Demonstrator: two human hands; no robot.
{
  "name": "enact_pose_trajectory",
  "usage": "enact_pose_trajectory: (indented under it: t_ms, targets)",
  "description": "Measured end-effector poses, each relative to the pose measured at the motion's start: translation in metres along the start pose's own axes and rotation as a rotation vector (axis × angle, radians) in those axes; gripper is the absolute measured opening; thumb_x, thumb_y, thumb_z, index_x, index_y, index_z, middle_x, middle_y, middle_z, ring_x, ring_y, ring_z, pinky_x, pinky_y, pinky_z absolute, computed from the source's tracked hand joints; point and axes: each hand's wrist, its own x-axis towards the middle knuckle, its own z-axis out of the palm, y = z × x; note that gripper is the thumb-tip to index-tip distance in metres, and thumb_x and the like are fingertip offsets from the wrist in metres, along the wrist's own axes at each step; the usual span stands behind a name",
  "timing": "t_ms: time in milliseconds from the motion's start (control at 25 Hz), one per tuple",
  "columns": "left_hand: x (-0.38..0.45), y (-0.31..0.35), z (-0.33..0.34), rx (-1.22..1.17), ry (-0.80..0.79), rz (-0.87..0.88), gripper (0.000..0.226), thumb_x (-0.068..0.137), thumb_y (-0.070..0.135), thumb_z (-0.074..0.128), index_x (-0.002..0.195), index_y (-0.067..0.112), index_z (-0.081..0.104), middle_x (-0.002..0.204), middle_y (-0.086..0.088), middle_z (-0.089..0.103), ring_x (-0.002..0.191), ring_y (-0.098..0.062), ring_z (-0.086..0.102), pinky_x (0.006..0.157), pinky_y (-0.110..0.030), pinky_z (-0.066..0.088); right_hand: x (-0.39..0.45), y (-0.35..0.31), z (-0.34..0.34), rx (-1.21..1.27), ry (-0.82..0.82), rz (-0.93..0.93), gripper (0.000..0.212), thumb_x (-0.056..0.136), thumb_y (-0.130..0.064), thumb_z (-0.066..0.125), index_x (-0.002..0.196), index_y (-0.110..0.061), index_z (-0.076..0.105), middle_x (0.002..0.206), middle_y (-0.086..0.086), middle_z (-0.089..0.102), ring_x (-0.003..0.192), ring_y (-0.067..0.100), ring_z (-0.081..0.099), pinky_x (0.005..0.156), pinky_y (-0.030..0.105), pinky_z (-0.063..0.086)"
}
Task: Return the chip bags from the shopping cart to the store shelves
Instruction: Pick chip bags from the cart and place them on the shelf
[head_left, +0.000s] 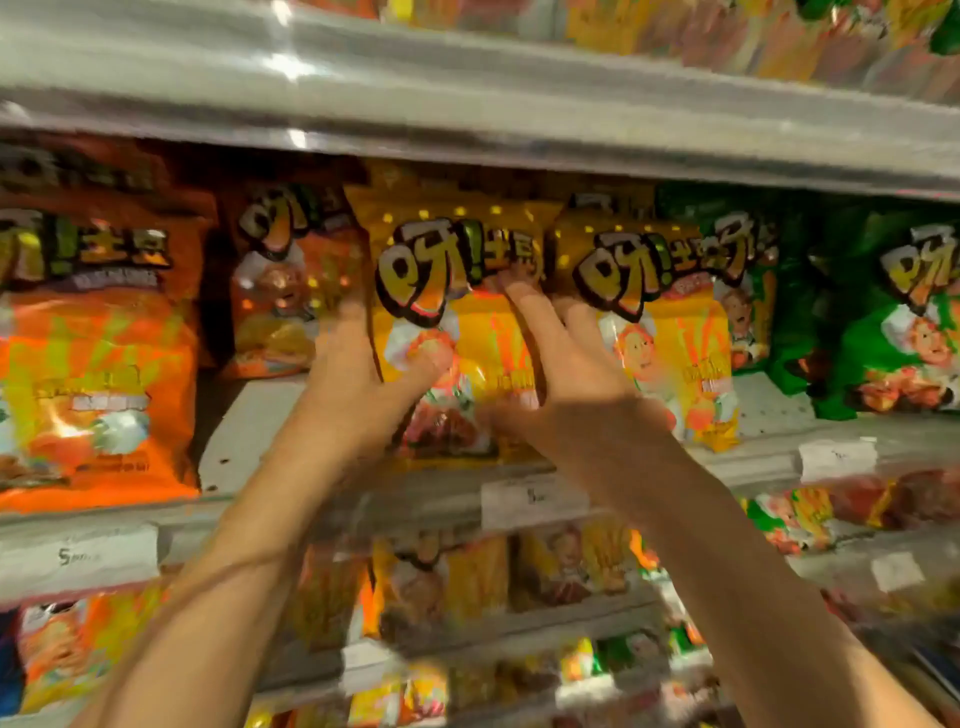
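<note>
Both hands on yellow chip bag (447, 322) at shelf (363, 499).
Left hand (358, 374) gripping left edge, thumb across front; right hand (566, 374) flat, fingers straight, pressing front.

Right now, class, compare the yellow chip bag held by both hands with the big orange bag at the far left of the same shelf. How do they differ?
The yellow bag is gripped by the left hand and touched by the right hand; the orange bag stands untouched. The yellow bag sits mid-shelf, the orange bag at the left end. The orange bag looks larger, being nearer. Both stand upright with similar cartoon lettering.
</note>
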Motion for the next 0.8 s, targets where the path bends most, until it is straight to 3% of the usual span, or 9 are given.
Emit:
enact_pose_trajectory:
  t_ms: [120,240,320,400,600,680,800]
  targets:
    - [-0.016,0.014,0.019,0.392,0.321,0.285,0.066,0.095,0.029,0.063,0.149,0.007,0.034,0.145,-0.027,0.036,0.133,-0.036,0.034,0.108,-0.044,0.036,-0.024,0.001,-0.008,0.006,0.073,-0.031,0.088,0.090,-0.034,0.075,0.160,-0.032,0.021,0.163,-0.001,0.020,0.142,0.016,0.035,0.102,0.026,0.043]
    - [-0.048,0.031,0.056,0.334,0.288,0.598,0.067,0.097,0.030,0.060,0.152,0.005,0.032,0.149,-0.024,0.034,0.139,-0.042,0.032,0.112,-0.056,0.033,-0.070,0.017,-0.027,0.063,0.222,-0.103,0.075,0.092,-0.020,0.075,0.155,-0.015,0.036,0.159,0.011,0.030,0.146,0.015,0.032,0.109,0.021,0.038]
    - [-0.070,0.042,0.088,0.276,0.172,0.693,0.063,0.098,0.031,0.060,0.149,0.004,0.036,0.148,-0.024,0.037,0.141,-0.042,0.031,0.114,-0.057,0.030,-0.106,0.043,-0.044,0.081,0.325,-0.088,0.065,0.093,-0.017,0.073,0.150,-0.012,0.042,0.152,0.007,0.039,0.143,0.010,0.038,0.115,0.023,0.037]
    - [-0.093,0.053,0.129,0.204,0.013,0.747,0.060,0.098,0.031,0.058,0.148,0.005,0.039,0.146,-0.024,0.041,0.140,-0.044,0.034,0.114,-0.056,0.030,-0.145,0.079,-0.064,0.093,0.367,0.044,0.064,0.094,-0.022,0.072,0.150,-0.023,0.042,0.150,-0.004,0.040,0.141,0.007,0.042,0.113,0.034,0.043]
    - [-0.146,0.080,0.252,0.099,-0.361,0.753,0.054,0.097,0.032,0.059,0.146,0.011,0.048,0.151,-0.012,0.045,0.146,-0.032,0.034,0.120,-0.043,0.027,-0.246,0.193,-0.111,0.047,0.481,0.352,0.064,0.094,-0.038,0.071,0.150,-0.032,0.040,0.145,-0.014,0.045,0.138,0.004,0.044,0.112,0.024,0.038]
    - [-0.168,0.088,0.310,0.071,-0.510,0.749,0.052,0.095,0.028,0.063,0.142,0.010,0.053,0.150,-0.011,0.047,0.145,-0.028,0.036,0.120,-0.041,0.028,-0.287,0.246,-0.131,0.069,0.531,0.477,0.066,0.090,-0.042,0.072,0.149,-0.030,0.042,0.143,-0.010,0.048,0.136,0.008,0.047,0.112,0.033,0.041]
    - [-0.197,0.098,0.398,0.073,-0.695,0.685,0.051,0.093,0.028,0.066,0.141,0.014,0.055,0.148,-0.001,0.044,0.143,-0.013,0.032,0.121,-0.024,0.020,-0.347,0.324,-0.164,0.236,0.625,0.674,0.065,0.089,-0.024,0.077,0.143,-0.036,0.044,0.140,0.000,0.055,0.129,0.012,0.056,0.104,0.039,0.052]
